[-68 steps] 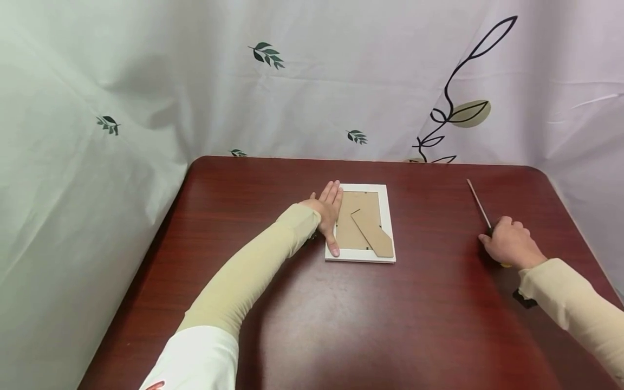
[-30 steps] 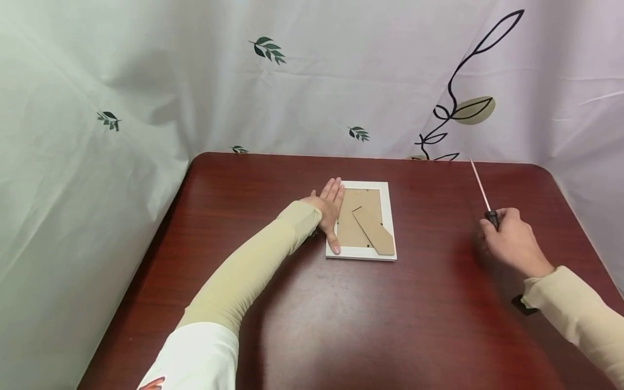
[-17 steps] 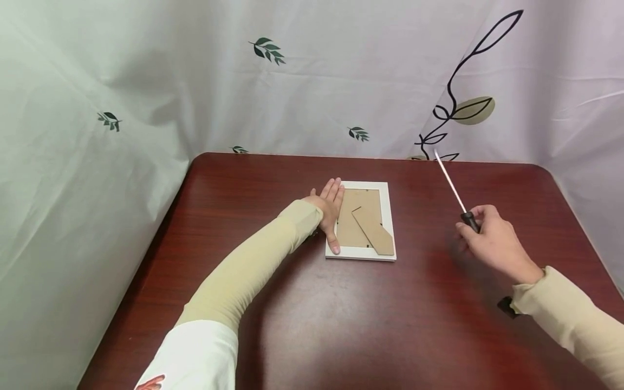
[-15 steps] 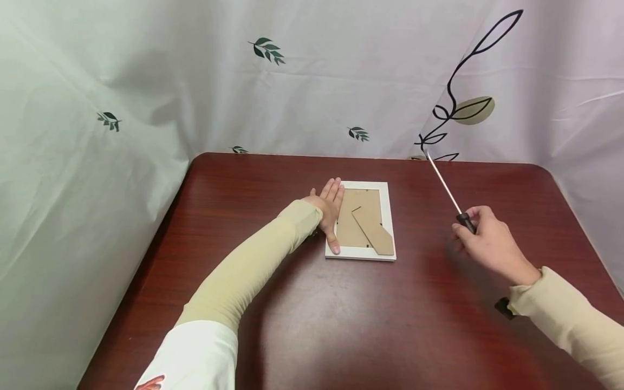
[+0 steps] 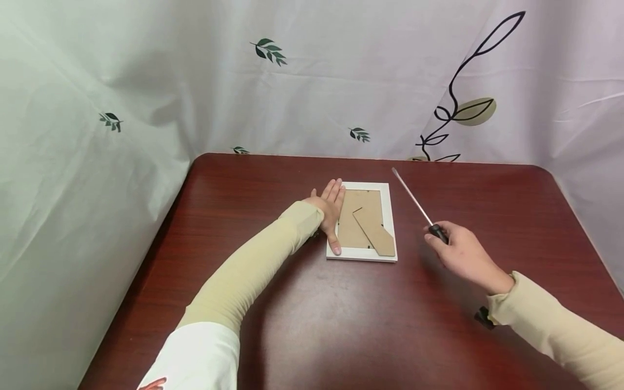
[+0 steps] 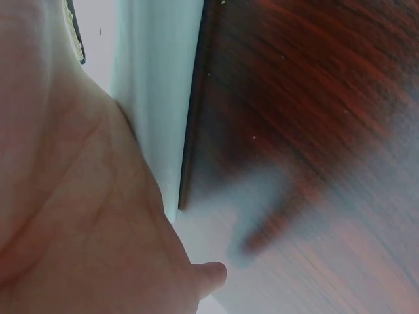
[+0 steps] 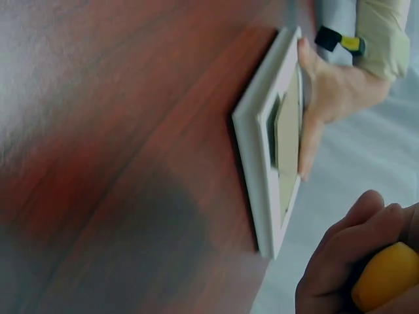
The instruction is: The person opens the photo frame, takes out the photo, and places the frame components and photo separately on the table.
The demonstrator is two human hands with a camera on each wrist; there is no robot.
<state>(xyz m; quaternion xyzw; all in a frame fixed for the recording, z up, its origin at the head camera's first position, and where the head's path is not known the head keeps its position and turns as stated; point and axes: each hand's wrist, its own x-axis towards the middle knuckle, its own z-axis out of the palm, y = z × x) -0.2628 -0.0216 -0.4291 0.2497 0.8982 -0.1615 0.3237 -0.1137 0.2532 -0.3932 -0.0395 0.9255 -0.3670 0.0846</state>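
A white picture frame [image 5: 386,208] lies face down on the table, its brown backing board [image 5: 348,233] and angled stand flap [image 5: 377,238] facing up. Along the frame's left side rests my left hand [image 5: 327,213], fingers straight and thumb spread toward the near edge. My right hand [image 5: 460,249] grips a screwdriver [image 5: 413,199] by its black handle, to the right of the frame. The shaft slants up and left, tip beyond the frame's far right corner. In the right wrist view the handle's yellow end [image 7: 389,275] pokes out of the curled fingers.
The dark red wooden table [image 5: 302,325] has rounded far corners. Behind it and on the left hangs a pale curtain [image 5: 312,70] with leaf prints. Dark wrist devices are strapped at both cuffs.
My right hand has lifted the screwdriver off the table's right side and carried it left toward the frame, its tip swinging left. The left hand and picture frame stay put.
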